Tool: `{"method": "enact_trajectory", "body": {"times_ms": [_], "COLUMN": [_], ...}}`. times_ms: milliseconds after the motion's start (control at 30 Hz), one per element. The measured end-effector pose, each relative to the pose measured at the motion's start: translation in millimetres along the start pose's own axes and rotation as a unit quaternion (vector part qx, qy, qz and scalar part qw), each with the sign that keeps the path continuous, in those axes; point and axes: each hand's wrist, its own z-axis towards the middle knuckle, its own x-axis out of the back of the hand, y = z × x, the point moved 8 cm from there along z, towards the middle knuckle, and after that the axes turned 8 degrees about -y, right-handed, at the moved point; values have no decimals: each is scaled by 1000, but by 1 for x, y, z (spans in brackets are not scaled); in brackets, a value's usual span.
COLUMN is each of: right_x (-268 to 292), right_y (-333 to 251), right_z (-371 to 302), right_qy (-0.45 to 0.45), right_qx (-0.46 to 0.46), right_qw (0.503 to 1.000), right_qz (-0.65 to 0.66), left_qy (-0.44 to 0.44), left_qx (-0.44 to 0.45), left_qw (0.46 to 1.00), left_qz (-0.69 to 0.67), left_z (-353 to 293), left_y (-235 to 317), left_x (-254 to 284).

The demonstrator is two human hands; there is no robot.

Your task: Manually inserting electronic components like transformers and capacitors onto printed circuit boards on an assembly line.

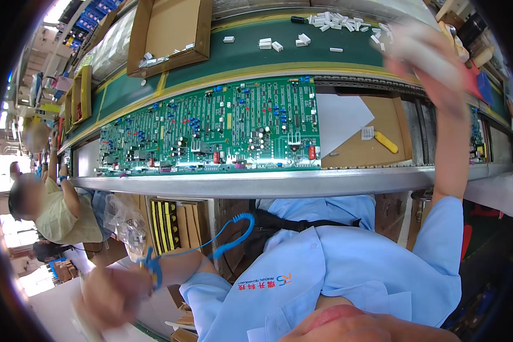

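Note:
My right hand (426,60) reaches over the far right of the green bench, beside a loose pile of small white parts (347,23). Motion smears its fingers, so whether it holds one of the parts cannot be made out. Low on the left, my left hand (111,299) is out to my side, away from the boards, and also blurred. A blue wrist strap (152,268) with a coiled cord (242,218) is around that wrist. In front of me a row of green circuit boards (211,128), filled with components, lies in the metal rail track.
A cardboard box (168,28) holding a few white parts stands at the far left of the bench. Right of the boards lie white paper (342,122) and a yellow-handled tool (386,142) on cardboard. The metal rail (256,185) runs before me. Another person (62,211) is at the left.

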Motion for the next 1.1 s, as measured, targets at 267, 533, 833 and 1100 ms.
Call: {"method": "enact_trajectory", "body": {"times_ms": [267, 533, 833, 1100], "right_x": [-1, -6, 0, 2], "right_y": [174, 203, 198, 209], "right_z": [79, 100, 108, 111], "right_qy": [132, 89, 81, 18], "right_qx": [-156, -198, -169, -213], "right_qw": [916, 944, 947, 940], "right_qz": [-346, -248, -260, -268], "left_qy": [-239, -242, -111, -88], "left_qx": [876, 840, 862, 859], "left_qw": [405, 358, 328, 342], "left_qz": [-103, -330, -369, -372], "left_z": [-246, -283, -286, -290], "left_y": [-100, -80, -81, -76], "left_x": [-72, -111, -105, -98]}}
